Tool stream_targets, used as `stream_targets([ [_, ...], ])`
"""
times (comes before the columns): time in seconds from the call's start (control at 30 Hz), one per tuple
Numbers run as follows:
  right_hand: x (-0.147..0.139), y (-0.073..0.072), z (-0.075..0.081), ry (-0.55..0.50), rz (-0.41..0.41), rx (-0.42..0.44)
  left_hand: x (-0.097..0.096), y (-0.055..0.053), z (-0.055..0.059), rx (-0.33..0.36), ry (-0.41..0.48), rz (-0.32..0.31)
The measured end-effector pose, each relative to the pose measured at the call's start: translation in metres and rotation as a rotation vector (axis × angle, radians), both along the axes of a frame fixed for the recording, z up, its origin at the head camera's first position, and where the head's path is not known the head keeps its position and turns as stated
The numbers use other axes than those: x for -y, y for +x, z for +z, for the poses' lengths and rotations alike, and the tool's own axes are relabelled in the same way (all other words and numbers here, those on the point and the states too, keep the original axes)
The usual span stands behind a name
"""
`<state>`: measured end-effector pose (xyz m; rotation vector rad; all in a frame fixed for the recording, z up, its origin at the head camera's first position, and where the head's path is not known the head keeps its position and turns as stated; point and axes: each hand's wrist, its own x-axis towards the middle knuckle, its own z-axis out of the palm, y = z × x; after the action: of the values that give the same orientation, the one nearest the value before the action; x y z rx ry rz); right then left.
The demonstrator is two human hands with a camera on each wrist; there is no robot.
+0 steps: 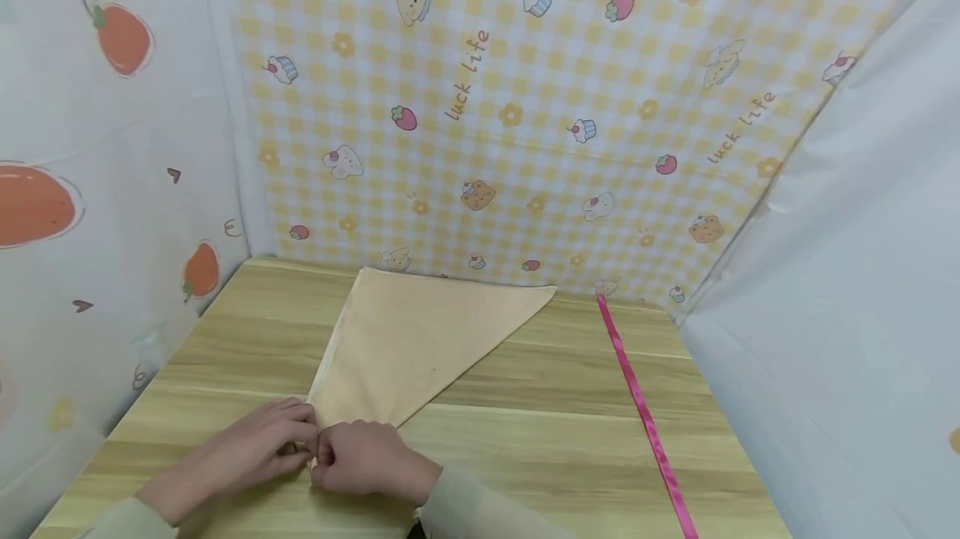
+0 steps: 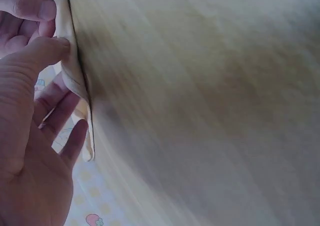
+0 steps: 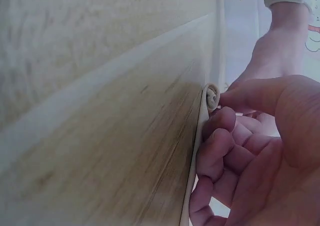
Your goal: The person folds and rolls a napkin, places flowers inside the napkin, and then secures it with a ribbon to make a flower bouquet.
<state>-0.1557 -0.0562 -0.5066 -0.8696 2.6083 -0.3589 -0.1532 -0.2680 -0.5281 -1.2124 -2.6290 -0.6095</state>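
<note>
A pale yellow cloth [image 1: 427, 331], folded into a triangle, lies flat on the table with its near-left corner under both hands. My left hand [image 1: 258, 449] pinches the cloth's left edge between thumb and fingers, close beside the right hand. At the near corner, my right hand [image 1: 371, 457] has curled fingers and grips the edge. The right wrist view shows a small rolled end [image 3: 212, 97] of the cloth by the right thumb. In the left wrist view, the left thumb presses the turned edge [image 2: 74, 78]. The fingers hide much of the corner in the head view.
A long pink ribbon [image 1: 637, 397] runs along the right side of the wood-grain table [image 1: 540, 456]. Behind the table hangs a yellow checked curtain [image 1: 510, 114]. White sheets stand at the left [image 1: 150, 189] and right [image 1: 840, 272].
</note>
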Motion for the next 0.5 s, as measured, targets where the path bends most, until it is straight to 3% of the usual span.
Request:
stream_targets([
  [0.23, 0.007, 0.009, 0.0, 0.036, -0.075, -0.055, -0.002, -0.002, 0.009, 0.15, -0.003, 0.0],
  [0.5, 0.009, 0.01, -0.001, 0.052, -0.092, -0.099, -0.006, 0.002, 0.011, 0.133, -0.03, 0.048],
])
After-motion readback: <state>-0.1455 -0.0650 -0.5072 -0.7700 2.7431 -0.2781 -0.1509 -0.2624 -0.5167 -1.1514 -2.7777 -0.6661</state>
